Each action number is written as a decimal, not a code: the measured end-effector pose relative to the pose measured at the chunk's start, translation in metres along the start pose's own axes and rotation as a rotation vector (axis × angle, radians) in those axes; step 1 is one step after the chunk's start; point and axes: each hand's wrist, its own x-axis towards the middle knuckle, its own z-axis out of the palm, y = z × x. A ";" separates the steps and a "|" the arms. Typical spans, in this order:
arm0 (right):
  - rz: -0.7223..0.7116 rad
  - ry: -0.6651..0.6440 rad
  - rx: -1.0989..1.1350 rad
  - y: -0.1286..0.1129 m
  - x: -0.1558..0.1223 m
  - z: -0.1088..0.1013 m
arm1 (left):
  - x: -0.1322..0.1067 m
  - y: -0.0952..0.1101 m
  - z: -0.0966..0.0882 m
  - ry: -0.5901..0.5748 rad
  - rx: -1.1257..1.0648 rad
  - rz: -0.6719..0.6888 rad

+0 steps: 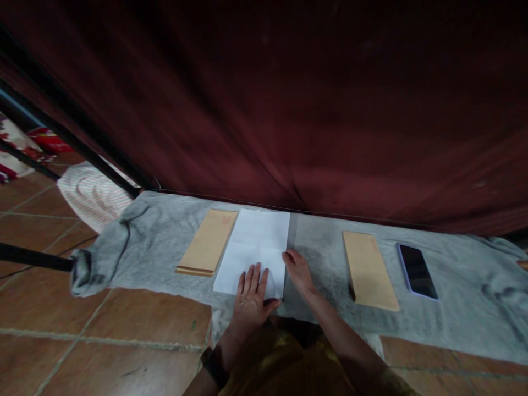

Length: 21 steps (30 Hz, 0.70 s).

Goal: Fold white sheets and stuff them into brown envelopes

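Head view showed white paper on grey cloth, the left hand spread flat on it. The right hand curled at the paper's right edge (whether pinching, I couldn't tell).

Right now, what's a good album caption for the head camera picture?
Left hand spread on a white rectangular paper sheet, right hand at its edge, brown paper envelopes lying on either side.

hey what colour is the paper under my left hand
White; the paper shows in the head view, the only one here.
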 end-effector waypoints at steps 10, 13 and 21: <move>0.124 0.019 0.064 0.002 0.005 -0.035 | 0.002 -0.015 -0.017 0.165 -0.232 -0.141; 0.146 0.047 0.072 0.010 -0.010 -0.073 | 0.007 -0.024 -0.022 0.184 -0.388 -0.249; 0.200 0.222 0.006 0.045 -0.039 -0.136 | 0.025 0.021 0.003 0.099 -0.460 -0.089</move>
